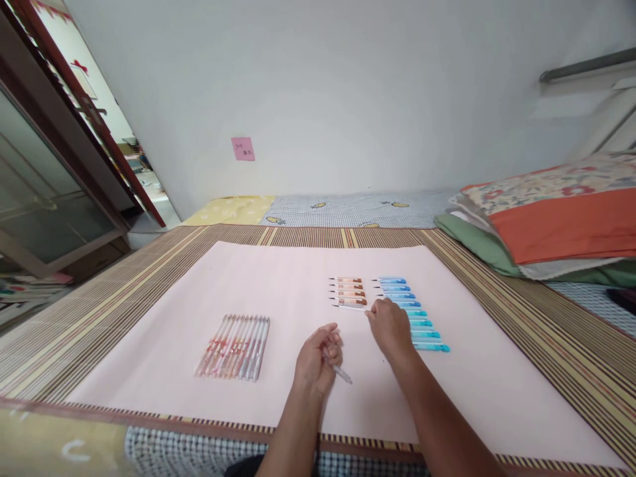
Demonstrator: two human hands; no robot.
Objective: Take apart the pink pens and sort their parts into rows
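Note:
My right hand [391,324] is closed, pinching the rear end of a slim white pencil [352,307] with a dark tip pointing left. It lies just below a column of brown-and-white pencils [350,291]. Under and beside that hand runs a column of pencils in blue and turquoise [405,296], partly hidden by it. My left hand [318,358] is curled round a pale, translucent pen-like piece [342,375], whose end sticks out toward the lower right; its other end is hidden in the fingers. Farther left, a neat row of pink-patterned pens [233,348] lies side by side, tips away from me.
Everything lies on a large pale pink sheet [149,358] over a striped mat [74,331]. Folded bedding [556,218] is piled at the right. A white wall [348,99] with a pink note [243,149] rises behind; a glass-paned door [44,192] stands left.

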